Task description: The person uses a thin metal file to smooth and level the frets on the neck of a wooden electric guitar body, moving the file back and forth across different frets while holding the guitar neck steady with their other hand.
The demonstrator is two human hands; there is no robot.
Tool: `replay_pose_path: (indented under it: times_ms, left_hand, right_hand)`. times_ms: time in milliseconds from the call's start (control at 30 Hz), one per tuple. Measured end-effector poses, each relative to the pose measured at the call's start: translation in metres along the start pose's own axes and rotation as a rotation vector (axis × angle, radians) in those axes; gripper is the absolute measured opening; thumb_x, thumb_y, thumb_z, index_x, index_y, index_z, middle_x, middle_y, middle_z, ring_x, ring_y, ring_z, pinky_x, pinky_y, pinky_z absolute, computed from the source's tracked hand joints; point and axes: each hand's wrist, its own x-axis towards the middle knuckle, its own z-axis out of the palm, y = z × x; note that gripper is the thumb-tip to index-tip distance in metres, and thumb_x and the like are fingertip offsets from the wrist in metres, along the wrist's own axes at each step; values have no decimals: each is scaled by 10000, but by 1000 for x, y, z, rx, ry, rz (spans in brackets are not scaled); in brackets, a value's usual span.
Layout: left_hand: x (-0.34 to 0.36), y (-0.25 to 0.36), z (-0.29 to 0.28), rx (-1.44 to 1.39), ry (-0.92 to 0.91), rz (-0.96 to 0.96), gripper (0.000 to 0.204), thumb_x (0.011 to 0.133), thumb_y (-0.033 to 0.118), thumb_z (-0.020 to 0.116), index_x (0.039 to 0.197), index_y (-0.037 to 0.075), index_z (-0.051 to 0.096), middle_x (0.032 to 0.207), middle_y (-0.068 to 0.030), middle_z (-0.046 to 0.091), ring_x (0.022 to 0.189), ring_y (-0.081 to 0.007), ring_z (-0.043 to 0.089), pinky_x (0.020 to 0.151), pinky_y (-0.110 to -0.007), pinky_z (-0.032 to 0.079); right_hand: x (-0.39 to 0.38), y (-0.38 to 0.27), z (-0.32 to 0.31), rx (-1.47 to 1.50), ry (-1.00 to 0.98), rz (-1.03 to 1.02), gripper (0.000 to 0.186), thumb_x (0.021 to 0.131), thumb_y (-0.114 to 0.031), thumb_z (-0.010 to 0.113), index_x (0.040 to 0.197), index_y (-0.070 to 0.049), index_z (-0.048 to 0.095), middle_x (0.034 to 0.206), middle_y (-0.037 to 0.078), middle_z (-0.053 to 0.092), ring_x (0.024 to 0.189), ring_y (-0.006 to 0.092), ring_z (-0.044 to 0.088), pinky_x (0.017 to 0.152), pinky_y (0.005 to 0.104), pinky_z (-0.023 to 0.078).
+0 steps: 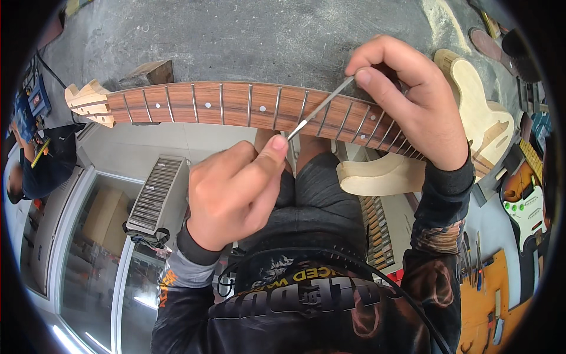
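Note:
An unfinished electric guitar lies across in front of me, its pale wood body [480, 88] at the right and its headstock [91, 105] at the left. Its reddish-brown fretboard [236, 112] carries metal frets and round pale dot inlays. A slim metal needle file [323, 107] slants over the middle frets. My left hand [236, 192] is closed, pinching the file's near end between thumb and fingers at the fretboard's near edge. With thumb and forefinger, my right hand [421, 103] grips the far end, above the upper frets, hiding part of the fretboard there.
A wooden block [147, 74] sits by the headstock on the grey worktop [247, 41]. Another person [50, 156] is at the far left. On the right are a sunburst guitar [522, 203] and a wooden board [471, 318] with hand tools. A slotted case [154, 197] stands below the neck.

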Motion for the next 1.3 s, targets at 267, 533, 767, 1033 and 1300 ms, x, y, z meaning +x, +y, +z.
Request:
replay_pose_path:
  times_ms: [267, 533, 767, 1033, 1300]
  left_hand:
    - [-38, -3, 8, -941, 78, -489, 297, 1012, -37, 672, 1304, -74, 635, 1001, -15, 710, 809, -3, 545, 718, -180, 406]
    - [-24, -2, 13, -343, 106, -201, 361, 894, -47, 770, 1249, -23, 707, 763, -13, 606, 588, -93, 513, 547, -260, 385]
    - [-10, -6, 9, -144, 78, -5, 352, 879, -42, 776, 1227, -19, 720, 742, -51, 603, 567, -131, 538, 534, -283, 413]
    - [-38, 12, 9, -992, 177, -629, 266, 982, -31, 707, 1246, -43, 682, 880, -20, 694, 710, -36, 568, 643, -213, 424]
    - [-3, 3, 1, 180, 33, 110, 436, 793, -44, 803, 1215, 53, 756, 686, -70, 499, 509, -234, 517, 476, -352, 409]
  right_hand:
    - [3, -6, 8, -54, -18, 15, 71, 1036, -66, 647, 1056, -5, 677, 965, 3, 639, 891, 95, 580, 795, 263, 473]
    - [3, -1, 6, -115, -20, -64, 67, 1035, -62, 639, 1057, -8, 673, 980, 23, 655, 903, 122, 602, 813, 269, 484]
    - [-2, -3, 1, -33, 13, 13, 61, 1042, -58, 640, 1074, -16, 672, 988, 1, 654, 911, 95, 589, 823, 259, 481]
    - [7, -6, 6, -147, -69, -67, 61, 1034, -43, 640, 1054, 6, 671, 964, 27, 649, 899, 115, 607, 811, 268, 477]
    - [-4, -3, 1, 3, 25, 48, 78, 1038, -46, 638, 1087, 4, 672, 964, 25, 659, 908, 120, 615, 844, 259, 487]
